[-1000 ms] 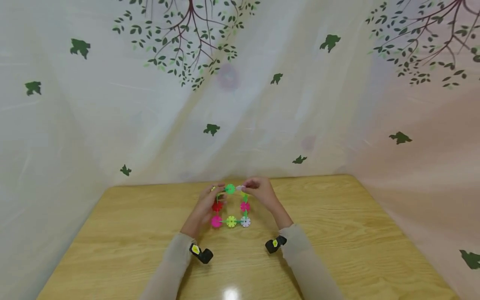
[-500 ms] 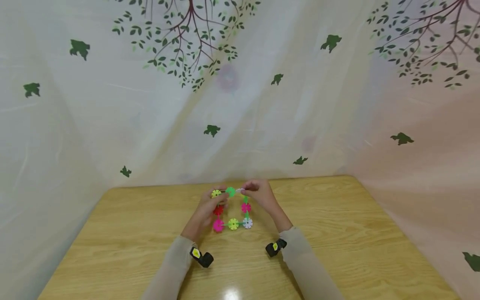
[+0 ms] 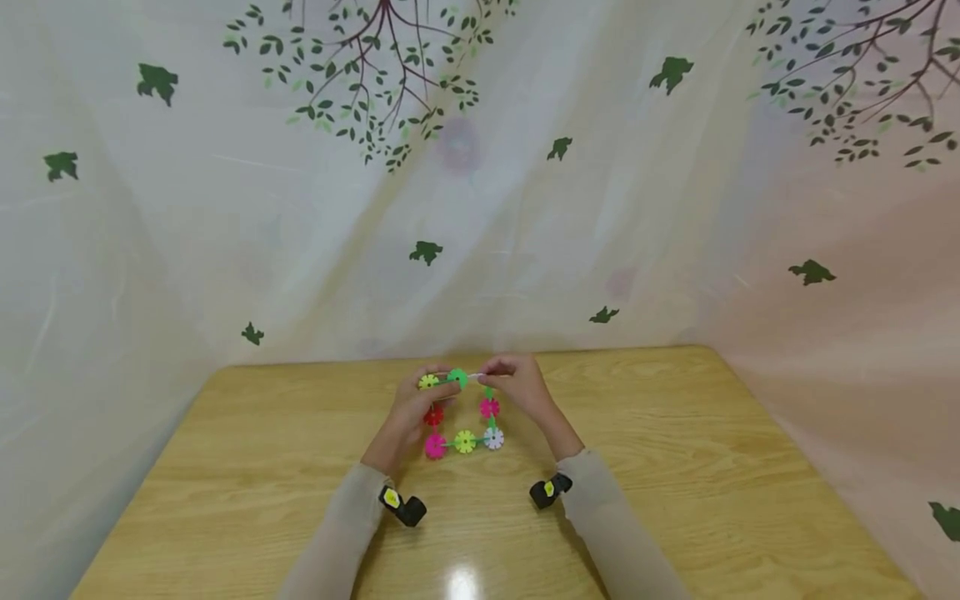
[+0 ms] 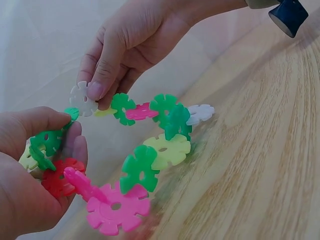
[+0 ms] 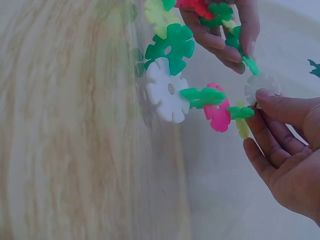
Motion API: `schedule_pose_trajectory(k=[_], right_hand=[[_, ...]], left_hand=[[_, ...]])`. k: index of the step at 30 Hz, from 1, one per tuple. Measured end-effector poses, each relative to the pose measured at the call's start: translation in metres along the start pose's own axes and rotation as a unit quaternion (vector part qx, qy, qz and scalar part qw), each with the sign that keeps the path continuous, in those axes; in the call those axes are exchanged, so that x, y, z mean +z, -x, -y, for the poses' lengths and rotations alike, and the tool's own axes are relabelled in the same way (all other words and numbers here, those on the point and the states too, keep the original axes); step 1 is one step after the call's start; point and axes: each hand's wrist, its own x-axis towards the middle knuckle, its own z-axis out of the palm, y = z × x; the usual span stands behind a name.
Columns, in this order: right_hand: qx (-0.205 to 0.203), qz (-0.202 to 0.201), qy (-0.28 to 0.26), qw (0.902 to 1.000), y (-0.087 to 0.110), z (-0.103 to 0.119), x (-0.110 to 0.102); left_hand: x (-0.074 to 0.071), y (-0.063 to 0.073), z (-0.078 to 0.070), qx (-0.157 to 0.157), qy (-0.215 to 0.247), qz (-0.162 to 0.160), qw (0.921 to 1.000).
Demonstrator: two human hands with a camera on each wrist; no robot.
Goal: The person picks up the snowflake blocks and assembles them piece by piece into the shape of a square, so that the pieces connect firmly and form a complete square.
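Snowflake-shaped plastic discs are slotted together in a square chain, held at its far side by both hands. My left hand (image 3: 408,408) pinches a green disc (image 3: 457,379) between thumb and fingers. Near its palm sits a red disc (image 4: 59,181). My right hand (image 3: 522,385) pinches a whitish disc (image 4: 82,99) that meets the green one's edge; whether they are slotted cannot be told. Below hang a pink disc (image 4: 120,212), a pale yellow disc (image 4: 173,150) and another white disc (image 5: 167,95), with green discs linking them. A small yellow disc (image 5: 242,128) lies by my right fingers.
The chain is over a wooden table (image 3: 660,467). Behind it hangs a pale curtain (image 3: 525,250) with printed leaves and branches. Black wrist cameras are strapped over both sleeves, the left camera (image 3: 408,510) and the right camera (image 3: 546,493).
My left thumb has shifted onto the green disc, and the yellow corner disc beside it shows more fully. The yellow disc near my right hand has gone out of sight in the head view.
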Motion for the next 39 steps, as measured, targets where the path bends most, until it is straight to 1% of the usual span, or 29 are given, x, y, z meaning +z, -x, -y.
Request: schedule_pose_trajectory(k=[4,8,12,19,27,33,39], right_hand=[[-0.009,0.002,0.019,0.9998,-0.001,0.000,0.003],[-0.022,0.001,0.036,0.9991,0.000,-0.001,0.005],[-0.033,0.001,0.041,0.9986,0.001,0.002,0.004],[-0.038,0.009,0.020,0.9991,0.003,0.008,0.000],[-0.036,0.022,0.012,0.9990,0.003,0.007,-0.006],[-0.039,0.033,0.006,0.9987,0.003,0.006,-0.009],[-0.038,0.048,-0.017,0.9980,0.001,0.002,-0.010]], left_hand=[[0.001,0.000,-0.002,0.008,-0.017,0.001,0.9998],[-0.001,0.000,-0.003,0.017,-0.042,0.010,0.9989],[-0.002,-0.001,-0.003,0.025,-0.054,0.020,0.9980],[-0.001,0.002,-0.006,0.026,-0.057,0.029,0.9976],[0.002,0.003,-0.007,0.030,-0.034,0.036,0.9983],[0.003,0.004,-0.008,0.045,-0.040,0.041,0.9974],[0.002,0.005,-0.008,0.049,-0.053,0.051,0.9961]])
